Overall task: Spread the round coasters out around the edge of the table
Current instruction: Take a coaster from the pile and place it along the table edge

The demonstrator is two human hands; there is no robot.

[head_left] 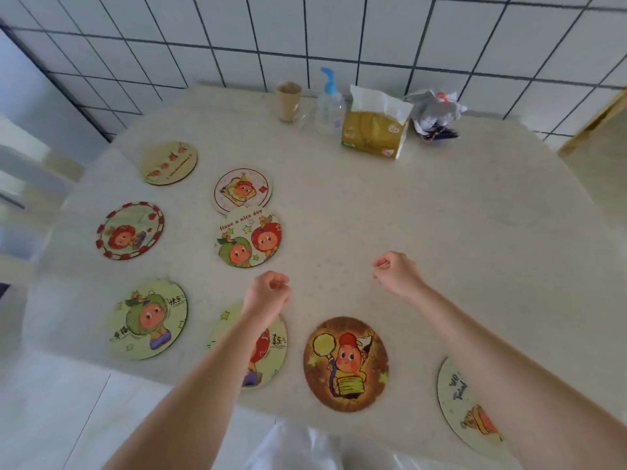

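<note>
Several round cartoon coasters lie on the pale table (pixel 424 212). Along the left edge sit a beige coaster (pixel 168 163), a red-bordered coaster (pixel 130 230) and a green-character coaster (pixel 149 319). Along the near edge are a coaster (pixel 271 347) partly under my left forearm, a brown coaster (pixel 345 363), and a white coaster (pixel 458 401) half hidden by my right arm. Further in, a "Have a nice day" coaster (pixel 249 238) overlaps a pink-rimmed coaster (pixel 243 189). My left hand (pixel 268 293) and my right hand (pixel 397 271) hover above the table, fingers curled, holding nothing.
At the back by the tiled wall stand a brown paper cup (pixel 288 100), a clear pump bottle with a blue top (pixel 329 103), a gold tissue pack (pixel 375 130) and a crumpled grey bag (pixel 436 113). A white chair (pixel 23 198) is at the left.
</note>
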